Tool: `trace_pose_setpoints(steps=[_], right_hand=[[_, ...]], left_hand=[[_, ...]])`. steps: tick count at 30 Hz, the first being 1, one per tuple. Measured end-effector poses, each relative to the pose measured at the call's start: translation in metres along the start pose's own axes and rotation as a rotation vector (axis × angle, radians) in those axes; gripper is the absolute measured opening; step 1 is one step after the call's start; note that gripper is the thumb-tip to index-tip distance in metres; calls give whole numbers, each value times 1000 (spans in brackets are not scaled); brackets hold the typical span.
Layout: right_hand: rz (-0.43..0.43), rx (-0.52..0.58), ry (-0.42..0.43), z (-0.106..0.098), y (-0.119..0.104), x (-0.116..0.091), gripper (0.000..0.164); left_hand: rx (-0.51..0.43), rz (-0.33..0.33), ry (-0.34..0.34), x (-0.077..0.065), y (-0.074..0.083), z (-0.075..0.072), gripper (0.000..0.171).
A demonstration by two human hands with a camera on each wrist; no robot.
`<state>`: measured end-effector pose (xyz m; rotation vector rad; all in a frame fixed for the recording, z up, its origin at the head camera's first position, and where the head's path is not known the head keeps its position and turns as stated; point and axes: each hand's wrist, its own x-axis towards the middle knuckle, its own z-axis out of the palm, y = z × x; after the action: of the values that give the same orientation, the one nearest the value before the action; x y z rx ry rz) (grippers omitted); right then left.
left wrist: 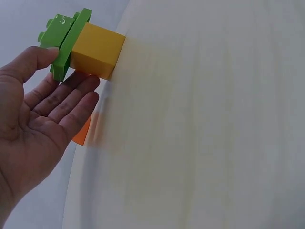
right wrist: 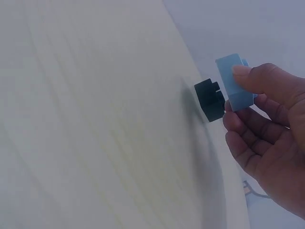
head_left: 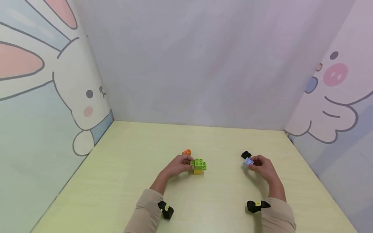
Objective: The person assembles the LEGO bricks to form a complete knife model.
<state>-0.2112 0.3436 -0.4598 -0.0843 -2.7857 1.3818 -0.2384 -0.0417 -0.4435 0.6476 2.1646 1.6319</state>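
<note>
In the head view a small stack of toy building bricks stands mid-table: a green brick (head_left: 198,162) and a wider green plate (left wrist: 76,44) on top of a yellow brick (left wrist: 98,49). My left hand (head_left: 179,165) pinches the green part at its left edge between thumb and index finger, the other fingers loosely extended below. Over to the right, my right hand (head_left: 263,167) pinches a light blue brick (right wrist: 235,82) and holds it a little above the table. Just behind it lies a black brick (right wrist: 209,99). An orange brick (head_left: 186,152) lies behind my left hand, mostly hidden in the left wrist view.
The pale yellow tabletop (head_left: 140,155) runs back to a plain grey wall (head_left: 192,64). Side panels carry a cartoon rabbit (head_left: 84,106) on the left and a cartoon pig (head_left: 335,84) on the right. Black cameras are strapped at both sleeves.
</note>
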Motion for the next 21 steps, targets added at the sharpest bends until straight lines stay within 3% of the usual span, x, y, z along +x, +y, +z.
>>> trace_pose_setpoints(steps=[4,7,11,14,16,21], right_hand=[[-17,11,6,5,-6,2,38],[-40,22,14,7,-10,2,38],[-85,48,13,11,-17,3,38],[-108,71,10,17,-23,3,38],[-119,84,5,20,-29,3,38],[-140,103,-8,26,-42,3,40]], left_hand=[[-4,3,0,3,-3,-1,25],[-6,-1,4,9,-15,0,25],[-16,9,12,8,-15,2,26],[-15,7,6,1,0,2,25],[-7,0,6,0,2,2,25],[-15,-9,5,6,-7,1,25]])
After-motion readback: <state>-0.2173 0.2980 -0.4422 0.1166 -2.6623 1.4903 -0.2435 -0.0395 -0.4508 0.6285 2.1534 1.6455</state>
